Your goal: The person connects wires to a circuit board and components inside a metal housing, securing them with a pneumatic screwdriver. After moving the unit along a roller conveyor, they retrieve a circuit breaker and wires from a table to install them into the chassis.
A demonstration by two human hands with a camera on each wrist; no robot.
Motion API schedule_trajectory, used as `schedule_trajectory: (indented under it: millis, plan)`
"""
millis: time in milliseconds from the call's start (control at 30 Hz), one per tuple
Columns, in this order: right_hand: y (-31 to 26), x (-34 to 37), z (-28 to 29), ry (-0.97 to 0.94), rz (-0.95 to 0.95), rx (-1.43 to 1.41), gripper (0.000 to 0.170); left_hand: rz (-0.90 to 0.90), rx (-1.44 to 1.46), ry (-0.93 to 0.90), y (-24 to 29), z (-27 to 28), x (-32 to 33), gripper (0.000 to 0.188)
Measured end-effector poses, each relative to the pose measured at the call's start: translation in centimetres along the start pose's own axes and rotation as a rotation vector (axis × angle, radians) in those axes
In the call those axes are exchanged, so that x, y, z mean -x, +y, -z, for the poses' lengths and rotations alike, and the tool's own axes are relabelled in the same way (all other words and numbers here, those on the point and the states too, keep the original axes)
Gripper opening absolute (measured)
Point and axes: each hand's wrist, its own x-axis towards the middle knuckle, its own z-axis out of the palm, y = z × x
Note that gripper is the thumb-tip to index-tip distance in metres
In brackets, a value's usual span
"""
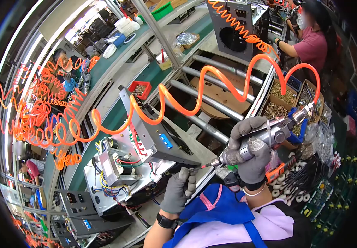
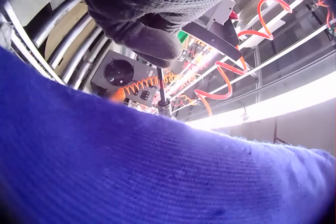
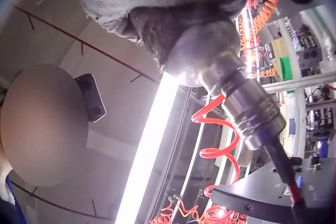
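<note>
My gloved right hand (image 1: pixel 251 155) grips a silver air screwdriver (image 1: pixel 278 133), fingers wrapped round its barrel. An orange coiled hose (image 1: pixel 203 84) joins its rear end. The driver bit (image 1: pixel 207 165) points left toward my gloved left hand (image 1: pixel 178 192), whose curled fingers pinch at the bit's tip. In the left wrist view, the bit (image 2: pixel 162 85) meets the thumb; whether a screw sits there I cannot tell. The right wrist view shows the bit's dark shaft and red band (image 3: pixel 294 192) below the chuck (image 3: pixel 254 113). Left of my hands stands a grey panel (image 1: pixel 162 151) with a wired metal chassis (image 1: pixel 89 175).
Metal rollers (image 1: pixel 203 128) run beyond the hands. Boxes of screws (image 1: pixel 275 109) and a blue bin (image 1: pixel 298 132) stand at right, near cables (image 1: pixel 300 180) and circuit boards (image 1: pixel 319 198). A red tray (image 1: pixel 140 89) sits on the green belt. Other people work farther off.
</note>
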Motion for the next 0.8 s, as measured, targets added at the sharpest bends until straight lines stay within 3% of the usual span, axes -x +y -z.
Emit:
schedule_trajectory:
  millis: [100, 300, 400, 500, 600, 733, 800]
  plan:
    - [-0.2, 0.0, -1.1, 0.079, -0.044, 0.084, 0.04, -0.161, -0.103, 0.031, 0.5, -2.0, 0.0, 0.034]
    - [0.3, -0.4, -0.1, 0.031, -0.041, -0.066, 0.035, -0.116, 0.024, 0.022, 0.4, -1.2, 0.1, 0.034]
    - [0.4, -0.5, -0.4, 0.059, -0.068, -0.071, 0.035, -0.144, -0.09, 0.064, 0.8, -1.3, 0.3, 0.036]
    - [0.7, -1.1, 0.1, 0.026, -0.045, -0.004, 0.034, -0.303, -0.249, 0.217, 1.4, -2.4, 0.5, 0.034]
    - [1.0, -1.5, -0.4, 0.177, -0.093, -0.101, 0.037, -0.34, -0.219, 0.176, 1.9, -2.0, 0.6, 0.032]
    - [2.3, -2.2, 0.8, 0.22, -0.076, -0.254, 0.03, -0.331, -0.13, 0.107, 3.0, -2.5, 0.7, 0.036]
    - [2.7, -2.5, 1.0, 0.23, -0.069, -0.277, 0.03, -0.341, -0.176, 0.202, 3.4, -3.9, 1.6, 0.045]
